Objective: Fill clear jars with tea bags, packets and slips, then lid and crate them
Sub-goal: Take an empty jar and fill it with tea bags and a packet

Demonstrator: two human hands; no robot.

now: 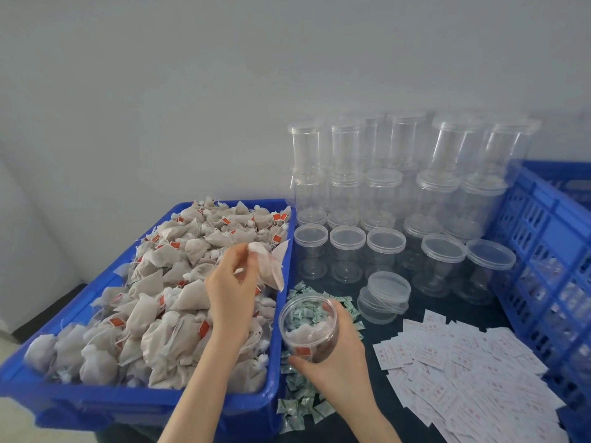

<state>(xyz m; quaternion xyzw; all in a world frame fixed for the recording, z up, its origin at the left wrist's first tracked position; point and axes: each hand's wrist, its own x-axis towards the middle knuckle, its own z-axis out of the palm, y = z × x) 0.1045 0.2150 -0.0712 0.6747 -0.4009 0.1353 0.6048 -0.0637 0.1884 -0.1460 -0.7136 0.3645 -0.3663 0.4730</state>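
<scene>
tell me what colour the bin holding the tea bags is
Blue bin, clearest in the head view.

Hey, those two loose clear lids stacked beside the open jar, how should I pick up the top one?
Take the top lid by its rim, coming from above. It leans tilted on the lower lid, so its raised edge is exposed, with lidded jars standing close behind.

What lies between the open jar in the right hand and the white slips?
In the head view, bare dark tabletop plus a few green packets beside the jar.
</scene>
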